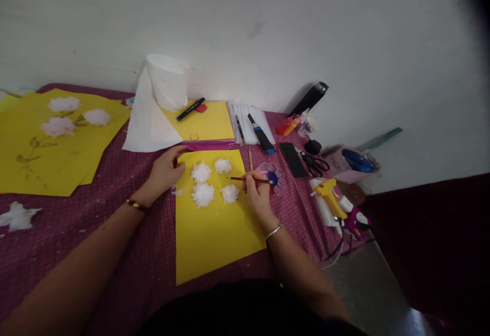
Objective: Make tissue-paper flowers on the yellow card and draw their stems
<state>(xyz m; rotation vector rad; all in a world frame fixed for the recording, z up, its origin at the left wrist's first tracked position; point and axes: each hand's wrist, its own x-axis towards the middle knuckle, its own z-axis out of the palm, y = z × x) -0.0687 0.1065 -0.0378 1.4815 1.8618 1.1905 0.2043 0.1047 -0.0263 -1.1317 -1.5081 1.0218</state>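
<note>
A yellow sheet (214,239) lies in front of me with several white tissue-like puffs (202,194) on its upper half. My left hand (166,169) rests at the sheet's upper left edge, thumb and fingers apart, holding nothing. Pinched in my right hand (257,193) is a thin dark paintbrush (238,178). Its tip points left, over the sheet between the right-hand puffs. Just beyond the right hand sits a clear flower-shaped palette (281,175) with blue paint in it. A small white scrap (178,192) lies at the sheet's left edge.
At left, another yellow sheet (88,147) bears pinkish-white puffs and drawn stems. A white tissue roll (168,83) stands against the wall. Rightward are a phone (293,160), scissors (316,165), a yellow glue gun (329,198) and a box (346,170) near the table edge.
</note>
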